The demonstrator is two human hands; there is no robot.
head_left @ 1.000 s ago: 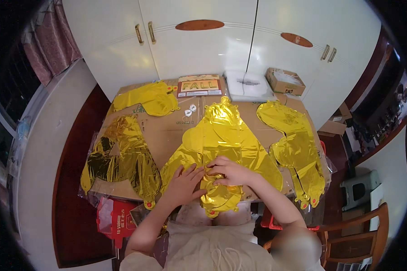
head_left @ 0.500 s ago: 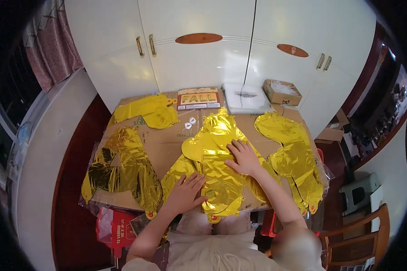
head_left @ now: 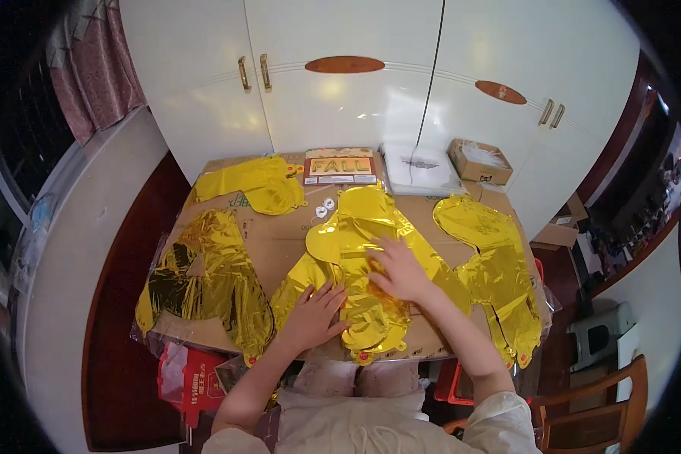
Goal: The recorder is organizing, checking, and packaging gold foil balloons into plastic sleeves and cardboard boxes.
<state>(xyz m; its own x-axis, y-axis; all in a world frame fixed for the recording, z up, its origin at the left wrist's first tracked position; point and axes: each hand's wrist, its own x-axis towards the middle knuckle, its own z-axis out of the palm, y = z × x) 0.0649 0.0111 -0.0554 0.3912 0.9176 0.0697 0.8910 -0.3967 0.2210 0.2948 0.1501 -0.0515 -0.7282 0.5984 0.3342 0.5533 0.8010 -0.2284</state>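
Note:
A flat gold foil balloon lies in the middle of the cardboard-covered table, over another gold foil piece that spreads out on both sides. My left hand rests on its left edge near the front, palm down and fingers spread. Further right, my right hand lies across the balloon's middle, fingers stretched out on the foil. Between and below my hands, the near end of the foil is wrinkled and folded, with a red dot at its tip. Neither hand grips anything.
A gold A-shaped foil balloon lies at left, another foil balloon at back left, and a third at right. Along the back are a printed card pack, clear plastic bags and a small cardboard box. Two white ribbon rolls lie nearby.
My right hand has slid left and slightly nearer over the foil. The foil's near end has become more crumpled. My left hand stays in about the same place.

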